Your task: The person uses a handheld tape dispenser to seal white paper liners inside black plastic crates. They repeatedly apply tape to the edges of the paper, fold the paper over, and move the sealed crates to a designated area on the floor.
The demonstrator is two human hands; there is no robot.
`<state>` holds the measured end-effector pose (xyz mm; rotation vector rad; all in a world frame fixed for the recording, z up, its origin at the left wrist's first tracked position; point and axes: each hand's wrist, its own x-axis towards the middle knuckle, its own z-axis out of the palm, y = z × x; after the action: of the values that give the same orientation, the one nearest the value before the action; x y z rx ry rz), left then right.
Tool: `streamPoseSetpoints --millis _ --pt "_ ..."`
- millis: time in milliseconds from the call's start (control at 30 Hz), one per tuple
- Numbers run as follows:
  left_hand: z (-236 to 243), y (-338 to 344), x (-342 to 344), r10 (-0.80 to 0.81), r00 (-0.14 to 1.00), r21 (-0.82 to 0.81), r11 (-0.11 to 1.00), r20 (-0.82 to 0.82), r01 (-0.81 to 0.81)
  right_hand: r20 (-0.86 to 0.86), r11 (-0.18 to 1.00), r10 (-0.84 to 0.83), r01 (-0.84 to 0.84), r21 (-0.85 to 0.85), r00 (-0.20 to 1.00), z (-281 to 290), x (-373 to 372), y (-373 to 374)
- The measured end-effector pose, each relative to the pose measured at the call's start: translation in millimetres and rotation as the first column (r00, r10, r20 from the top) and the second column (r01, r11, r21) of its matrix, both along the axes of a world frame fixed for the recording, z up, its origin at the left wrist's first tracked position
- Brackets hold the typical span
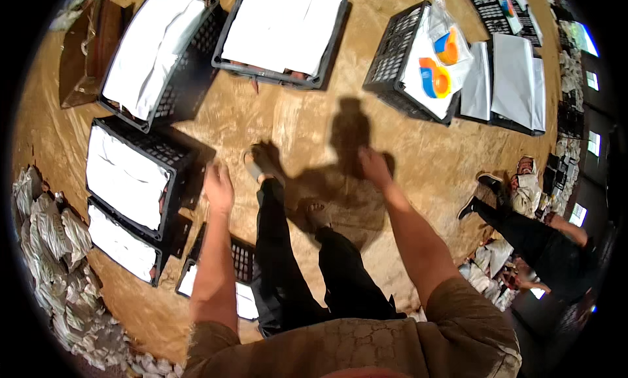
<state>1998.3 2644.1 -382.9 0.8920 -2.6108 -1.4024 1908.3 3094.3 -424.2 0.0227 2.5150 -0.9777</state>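
Both of my arms reach out over the brown floor, and no object shows in either hand. My left hand (219,188) hovers with its fingers stretched and a little apart, close to the right side of a black plastic crate (171,182). A white sheet (124,176) covers the top of that crate. My right hand (374,167) hangs above the floor with loosely bent fingers, slightly blurred. Ahead of it, apart from the hand, stands a black crate (394,48) with a white cover. On that cover lie two orange and blue plastic pieces (434,78), one in a clear bag.
More black crates with white covers stand ahead (284,25), at the left (154,51) and lower left (124,240). Grey-covered crates (517,84) stand at the right. Filled plastic bags (59,260) pile up along the left. Another person (536,240) in dark clothes is at the right.
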Motion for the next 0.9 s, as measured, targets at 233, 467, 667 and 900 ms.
streamPoseSetpoints --millis 233,467,667,900 --pt "-72.1 -91.4 -261.8 -0.204 0.977 -0.279 0.943 -0.060 0.180 -0.173 0.924 -0.234 0.274 0.266 0.957 -69.8 -269.0 -119.9" --pt "-115.8 -76.2 -353.4 -0.162 0.938 -0.258 0.934 0.306 0.246 -0.066 0.702 -0.711 0.712 -0.020 0.700 -77.4 -345.3 -202.2" --pt "-111.5 -71.0 -359.5 -0.145 0.928 -0.243 0.941 0.343 0.237 -0.309 0.787 -0.561 0.610 0.088 0.768 -115.5 -345.5 -194.3" --pt "-105.7 -69.7 -362.6 -0.101 0.904 -0.246 0.945 0.415 0.218 -0.232 0.788 -0.615 0.596 -0.153 0.753 -120.9 -342.4 -188.9"
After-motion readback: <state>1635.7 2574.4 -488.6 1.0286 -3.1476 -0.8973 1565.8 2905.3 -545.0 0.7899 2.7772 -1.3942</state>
